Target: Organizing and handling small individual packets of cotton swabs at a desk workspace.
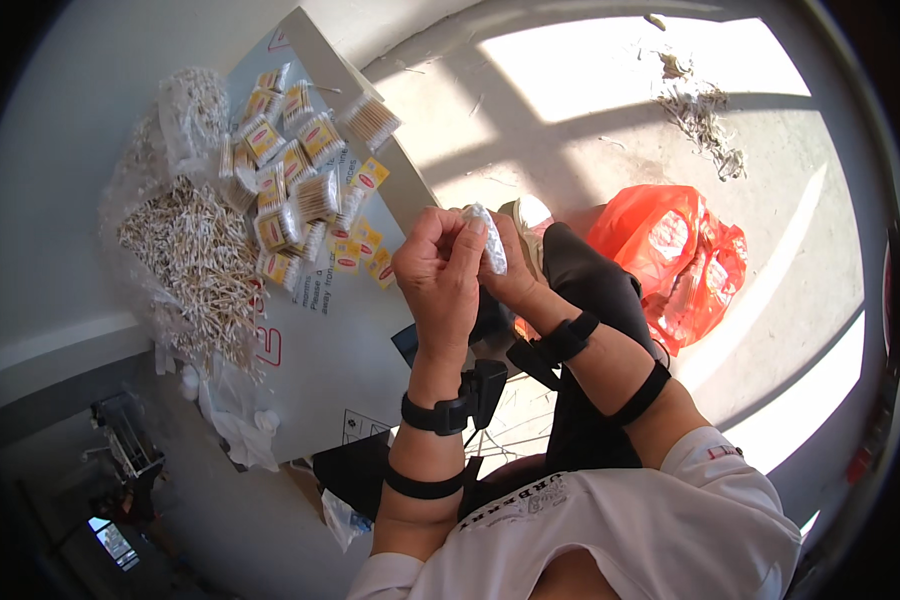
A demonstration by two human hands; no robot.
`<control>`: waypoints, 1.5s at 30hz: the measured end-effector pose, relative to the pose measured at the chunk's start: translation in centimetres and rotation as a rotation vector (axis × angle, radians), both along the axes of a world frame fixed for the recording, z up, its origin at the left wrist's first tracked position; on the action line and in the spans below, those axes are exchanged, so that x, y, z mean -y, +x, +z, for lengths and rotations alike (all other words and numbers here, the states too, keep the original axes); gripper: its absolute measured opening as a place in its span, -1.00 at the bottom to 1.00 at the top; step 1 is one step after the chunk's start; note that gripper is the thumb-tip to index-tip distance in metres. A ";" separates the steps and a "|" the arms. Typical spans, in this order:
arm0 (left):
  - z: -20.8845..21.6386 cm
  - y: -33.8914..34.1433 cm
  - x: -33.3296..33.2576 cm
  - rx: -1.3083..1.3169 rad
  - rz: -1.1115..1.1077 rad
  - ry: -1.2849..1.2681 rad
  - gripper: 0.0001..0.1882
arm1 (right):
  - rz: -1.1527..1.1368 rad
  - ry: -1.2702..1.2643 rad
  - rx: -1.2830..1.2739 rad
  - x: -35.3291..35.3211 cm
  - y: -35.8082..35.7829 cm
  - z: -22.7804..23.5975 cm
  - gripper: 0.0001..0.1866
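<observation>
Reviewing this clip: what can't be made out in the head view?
All in the head view:
Right hand: fingers mostly hidden behind the white bundle and left hand.
Red bag: contents mostly covered by its plastic.
Loose swabs: lower layers buried under the top ones.
Equipment, lower left: too dark and small to identify.

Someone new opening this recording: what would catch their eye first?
Likely the red plastic bag on the floor at right. Then the heap of loose cotton swabs at the table's left, with yellow-labelled packs beside it; at centre, the left hand and right hand hold a white bundle.
</observation>
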State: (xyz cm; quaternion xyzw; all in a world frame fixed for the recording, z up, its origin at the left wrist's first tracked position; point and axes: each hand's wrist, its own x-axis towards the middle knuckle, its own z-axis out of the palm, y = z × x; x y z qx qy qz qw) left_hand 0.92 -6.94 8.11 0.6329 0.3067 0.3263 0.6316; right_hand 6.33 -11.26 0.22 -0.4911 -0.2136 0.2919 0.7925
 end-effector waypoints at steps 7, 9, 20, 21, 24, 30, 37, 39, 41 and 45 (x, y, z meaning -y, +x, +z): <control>-2.0 -1.9 -1.8 -0.037 0.156 0.075 -0.81 | -0.161 -0.594 0.359 -0.1 1.7 -2.0 -0.65; -3.1 -1.8 -2.7 -0.093 0.358 0.313 -0.82 | -0.161 -0.681 0.518 0.1 1.4 -2.4 -0.65; -7.7 -0.1 -4.6 -0.942 -0.228 0.951 -0.32 | -0.111 -0.808 0.697 -0.1 0.2 -3.1 -0.71; -7.8 -0.2 -4.5 -0.931 -0.221 0.964 -0.33 | -0.096 -0.818 0.664 0.0 0.2 -3.1 -0.70; -7.9 0.3 -4.6 -0.960 -0.194 0.992 -0.33 | -0.084 -0.814 0.546 -0.2 0.4 -3.5 -0.68; -7.8 0.0 -4.8 -0.876 -0.135 0.939 -0.29 | 0.006 -0.874 0.423 -0.2 0.6 -2.6 -0.65; -7.8 -0.1 -4.3 -0.960 -0.202 0.948 -0.27 | -0.111 -0.745 0.500 0.0 -0.2 -2.8 -0.66; -7.7 0.4 -4.5 -0.967 -0.169 0.918 -0.28 | -0.125 -0.716 0.560 0.0 0.1 -3.2 -0.67; -7.6 0.8 -4.9 -0.976 -0.134 0.888 -0.29 | -0.137 -0.684 0.621 -0.2 0.2 -3.4 -0.67; -8.3 0.4 -4.6 -0.946 -0.008 0.887 -0.35 | -0.093 -0.777 0.577 0.1 -0.1 -2.9 -0.60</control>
